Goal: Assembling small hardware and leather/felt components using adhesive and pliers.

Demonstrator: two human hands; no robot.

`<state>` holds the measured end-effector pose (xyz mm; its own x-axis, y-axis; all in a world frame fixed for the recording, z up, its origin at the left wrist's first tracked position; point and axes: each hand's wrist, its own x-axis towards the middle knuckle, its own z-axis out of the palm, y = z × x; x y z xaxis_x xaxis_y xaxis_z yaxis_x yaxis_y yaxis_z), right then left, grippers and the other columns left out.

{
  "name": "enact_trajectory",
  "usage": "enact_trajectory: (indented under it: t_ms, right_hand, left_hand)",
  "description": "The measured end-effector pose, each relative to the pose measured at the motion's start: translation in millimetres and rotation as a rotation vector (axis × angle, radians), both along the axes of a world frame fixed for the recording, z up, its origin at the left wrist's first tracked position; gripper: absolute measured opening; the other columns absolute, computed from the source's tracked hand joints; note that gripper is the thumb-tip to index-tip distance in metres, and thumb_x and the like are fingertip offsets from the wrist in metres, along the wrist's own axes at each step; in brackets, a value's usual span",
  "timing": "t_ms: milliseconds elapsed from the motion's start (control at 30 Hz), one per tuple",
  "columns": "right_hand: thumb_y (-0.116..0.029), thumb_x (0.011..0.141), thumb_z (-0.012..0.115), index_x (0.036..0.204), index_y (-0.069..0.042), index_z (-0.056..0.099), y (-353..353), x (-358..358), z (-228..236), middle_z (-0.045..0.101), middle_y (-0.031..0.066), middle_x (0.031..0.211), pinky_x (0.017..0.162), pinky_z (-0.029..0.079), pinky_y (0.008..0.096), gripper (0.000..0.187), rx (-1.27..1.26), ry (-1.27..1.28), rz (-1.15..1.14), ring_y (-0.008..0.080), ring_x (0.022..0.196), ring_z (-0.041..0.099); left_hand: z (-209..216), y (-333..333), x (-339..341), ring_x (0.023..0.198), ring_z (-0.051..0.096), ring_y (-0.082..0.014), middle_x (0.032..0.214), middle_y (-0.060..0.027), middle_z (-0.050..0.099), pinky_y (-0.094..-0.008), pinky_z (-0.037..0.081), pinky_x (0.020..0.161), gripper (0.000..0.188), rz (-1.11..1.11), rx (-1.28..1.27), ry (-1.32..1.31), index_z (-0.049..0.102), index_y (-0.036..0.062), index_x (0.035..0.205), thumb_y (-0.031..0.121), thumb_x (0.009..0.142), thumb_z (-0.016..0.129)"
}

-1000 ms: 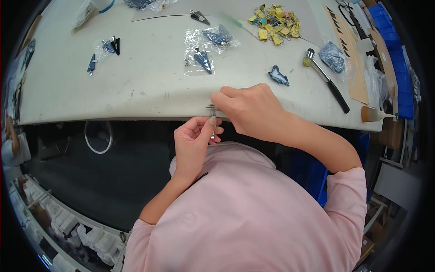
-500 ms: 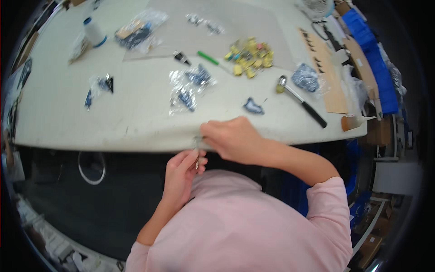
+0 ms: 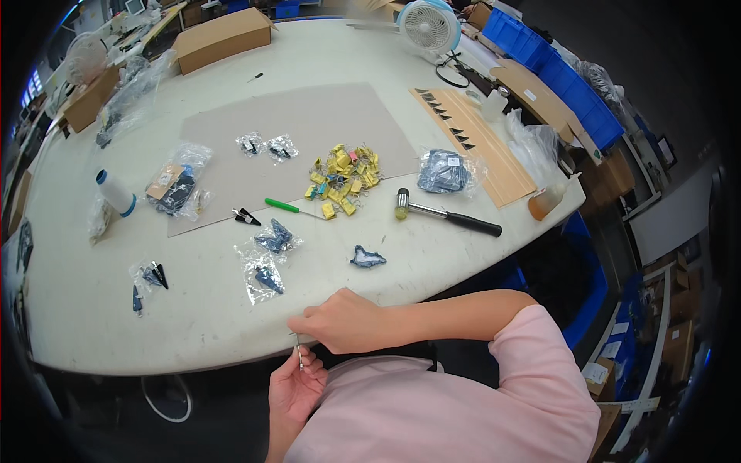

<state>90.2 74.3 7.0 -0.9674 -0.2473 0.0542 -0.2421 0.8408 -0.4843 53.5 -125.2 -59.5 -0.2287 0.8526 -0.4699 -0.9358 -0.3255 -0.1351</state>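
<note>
Close together at the near edge of a white table (image 3: 201, 332), a person's left hand (image 3: 292, 390) pinches a small metal piece (image 3: 300, 359) between thumb and fingers; the right hand (image 3: 343, 320) bends over its upper end, the fingertips' exact grip hidden. Work on the piece looks unfinished, with both hands on it; how many others are done cannot be told. Just beyond the hands lie bagged blue pieces (image 3: 267, 279) and, to their right, a blue scrap (image 3: 367, 258). Farther out are a green-handled tool (image 3: 281, 205), a heap of yellow clips (image 3: 340, 187) and a mallet (image 3: 451, 217). Far across stand a fan (image 3: 429, 27) and a cardboard box (image 3: 224, 42); blue bins (image 3: 567, 86) line the far right.
</note>
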Motion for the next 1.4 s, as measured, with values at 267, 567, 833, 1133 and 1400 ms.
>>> enact_trajectory:
  t_ms: [267,567,833,1133,1400]
  right_hand:
    - [-0.009,0.074,0.063,0.090,-0.006,0.051,3.1,-6.4,1.5,0.061,0.0108,0.069,0.047,0.047,0.0443,0.020,-0.124,-0.044,-0.003,0.0348,0.058,0.063]
    - [-0.012,0.080,0.062,0.089,-0.007,0.051,5.4,-11.2,6.5,0.062,0.0102,0.069,0.047,0.046,0.0438,0.015,-0.081,-0.114,-0.004,0.0337,0.058,0.063]
    - [-0.014,0.084,0.061,0.088,-0.009,0.050,-8.5,-10.7,7.0,0.060,0.0093,0.065,0.047,0.045,0.0429,0.013,0.051,-0.064,0.005,0.0325,0.059,0.062]
    - [-0.012,0.085,0.061,0.089,-0.008,0.050,-2.0,-5.8,4.6,0.060,0.0090,0.066,0.047,0.044,0.0416,0.013,0.014,-0.045,0.007,0.0321,0.058,0.062]
    - [-0.012,0.085,0.061,0.089,-0.007,0.049,7.5,-11.7,6.3,0.059,0.0088,0.065,0.046,0.043,0.0417,0.013,-0.049,-0.117,0.002,0.0325,0.056,0.061]
  left_hand:
    - [-0.6,-0.6,-2.8,0.070,0.050,-0.0124,0.079,-0.0028,0.057,-0.0259,0.042,0.067,0.015,-0.020,-0.006,0.013,0.063,0.0009,0.099,0.012,0.095,0.054]
    - [2.0,-0.4,-3.1,0.069,0.050,-0.0132,0.078,-0.0035,0.057,-0.0264,0.042,0.067,0.013,-0.027,0.000,-0.003,0.062,0.0016,0.097,0.012,0.095,0.054]
    - [-0.7,-6.1,-2.8,0.070,0.050,-0.0140,0.076,-0.0038,0.058,-0.0270,0.043,0.068,0.015,-0.035,-0.025,0.015,0.060,0.0020,0.095,0.015,0.097,0.053]
    - [0.7,-1.9,-2.8,0.069,0.049,-0.0132,0.076,-0.0038,0.058,-0.0259,0.042,0.066,0.015,-0.036,0.002,0.011,0.060,0.0018,0.094,0.015,0.097,0.053]
    - [1.3,1.8,-6.3,0.069,0.051,-0.0130,0.076,-0.0034,0.059,-0.0254,0.043,0.066,0.016,-0.047,-0.048,0.032,0.061,0.0017,0.094,0.016,0.097,0.054]
